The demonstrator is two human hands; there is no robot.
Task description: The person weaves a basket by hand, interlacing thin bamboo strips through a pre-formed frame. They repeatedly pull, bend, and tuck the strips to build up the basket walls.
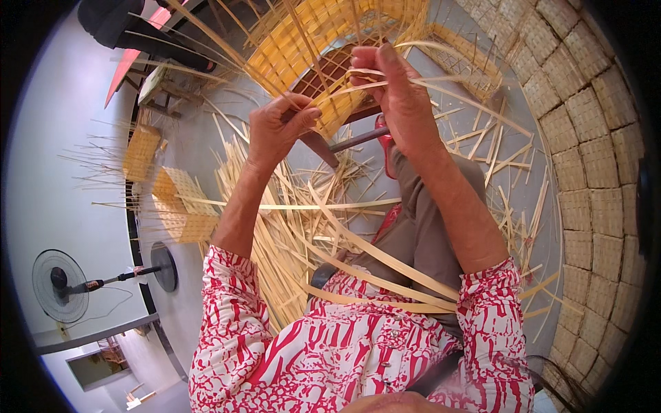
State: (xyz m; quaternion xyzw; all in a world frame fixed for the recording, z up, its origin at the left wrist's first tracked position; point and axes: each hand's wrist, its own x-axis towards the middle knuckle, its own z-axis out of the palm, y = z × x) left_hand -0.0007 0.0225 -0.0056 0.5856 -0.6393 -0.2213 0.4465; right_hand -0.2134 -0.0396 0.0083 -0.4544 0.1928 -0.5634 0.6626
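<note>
A yellow woven basket (286, 51) with long loose upright strips stands in front of me, past my knees. My left hand (279, 124) is closed at its near edge, thumb and fingers pinching the strips there. To its right, my raised right hand (399, 89) has its fingers curled round a thin pale bamboo strip (475, 107), whose tail runs out to the right. Between the hands, strips cross at the basket's edge. Below them a wooden bar (320, 148) meets a dark rod (359, 139). Several long strips (379, 258) lie across my lap.
Loose bamboo strips (261, 255) heap on the floor at my left, with more scattered (499, 144) at right. Two part-woven baskets (182, 213) (142, 153) sit at left, near a standing fan (62, 283). Stacked woven pieces (589, 172) line the right side. Another person's dark-clothed leg (148, 48) shows at upper left.
</note>
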